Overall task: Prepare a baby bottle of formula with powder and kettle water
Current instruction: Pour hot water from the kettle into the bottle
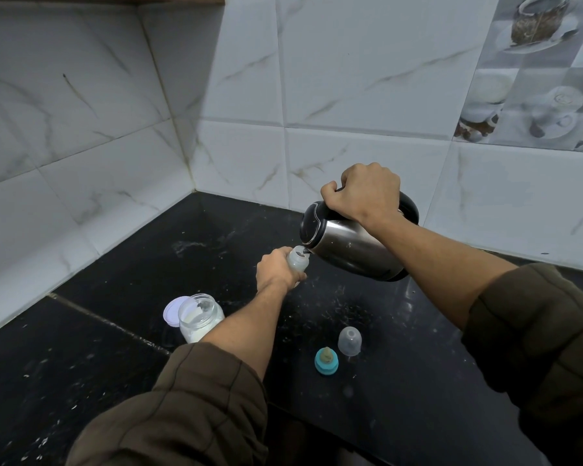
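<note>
A person in olive-brown sleeves works at a black stone countertop (122,264) set into a corner of white marble-look wall tiles (350,72). The right hand (364,193) grips the black handle of a stainless-steel electric kettle with a black lid (354,243), lifted off the counter and tipped down toward the left, its spout right at the open mouth of a small translucent plastic baby bottle (298,260). The left hand (276,269) wraps around the bottle's body, fingers curled about it, holding it roughly upright above the counter; a pale, milky content shows through its wall.

Nearer the camera, partly behind the left forearm, stands an open clear glass jar of white powder (199,317), with its round white lid (172,312) lying flat just beside it on the left. To the right, on the counter, sit a teal screw ring fitted with a beige teat (326,361) and, close by, a clear domed bottle cap (349,341), apart from the bottle. Pale specks and smears dot the dark surface.
</note>
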`<state>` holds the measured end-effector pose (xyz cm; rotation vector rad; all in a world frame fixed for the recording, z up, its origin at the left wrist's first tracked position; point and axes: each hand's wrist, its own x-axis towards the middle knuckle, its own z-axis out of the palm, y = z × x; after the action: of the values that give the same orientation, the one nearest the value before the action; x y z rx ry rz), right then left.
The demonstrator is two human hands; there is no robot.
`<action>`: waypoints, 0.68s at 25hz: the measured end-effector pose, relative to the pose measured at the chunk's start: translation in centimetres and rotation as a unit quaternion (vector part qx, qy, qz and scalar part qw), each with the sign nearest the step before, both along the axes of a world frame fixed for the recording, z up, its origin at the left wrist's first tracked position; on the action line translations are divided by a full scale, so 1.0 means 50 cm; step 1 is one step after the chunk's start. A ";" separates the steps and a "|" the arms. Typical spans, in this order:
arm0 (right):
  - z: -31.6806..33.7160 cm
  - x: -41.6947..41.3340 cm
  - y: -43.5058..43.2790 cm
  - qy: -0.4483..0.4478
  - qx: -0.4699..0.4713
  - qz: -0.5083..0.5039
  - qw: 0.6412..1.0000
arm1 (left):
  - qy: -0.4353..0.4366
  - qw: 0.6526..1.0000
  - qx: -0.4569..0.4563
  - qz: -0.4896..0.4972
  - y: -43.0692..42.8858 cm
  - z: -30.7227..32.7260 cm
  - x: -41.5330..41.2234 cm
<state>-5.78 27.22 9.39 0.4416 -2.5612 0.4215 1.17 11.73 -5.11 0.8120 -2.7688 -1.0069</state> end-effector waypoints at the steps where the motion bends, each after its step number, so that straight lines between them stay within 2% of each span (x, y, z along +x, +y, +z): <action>1: -0.001 0.001 0.000 0.001 0.000 -0.001 1.000 | -0.001 1.000 0.001 -0.001 0.000 -0.001 0.000; 17: -0.006 0.004 0.005 0.002 0.007 -0.009 1.000 | -0.004 1.000 -0.011 -0.010 0.002 -0.004 0.001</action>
<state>-5.58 27.47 9.08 0.4230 -2.5640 0.3962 1.20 11.82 -5.28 0.7876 -2.7953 -0.9769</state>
